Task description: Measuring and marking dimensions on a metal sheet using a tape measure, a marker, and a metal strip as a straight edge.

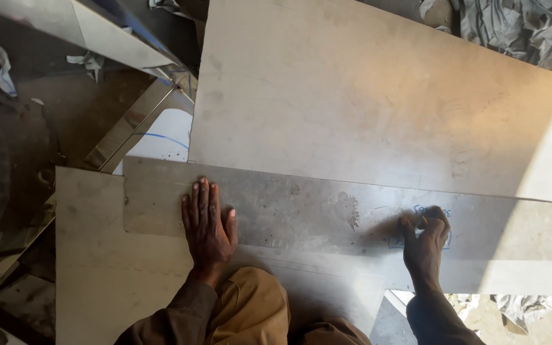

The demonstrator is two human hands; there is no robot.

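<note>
Grey sheet metal lies under both your hands: a long strip (327,211) resting across larger sheets (378,96). Your left hand (207,223) presses flat on the strip, fingers spread, gripping nothing. Your right hand (426,237) pinches a small marker (423,220) (barely visible) against blue writing (430,212) on the strip.

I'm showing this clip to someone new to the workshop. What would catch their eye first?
Most striking are the big grey metal sheets overlapping across the floor, sunlit at the right. The left hand lies flat on the long strip in front. The right hand pinches a small marker, hard to make out, over blue writing on that strip.
</note>
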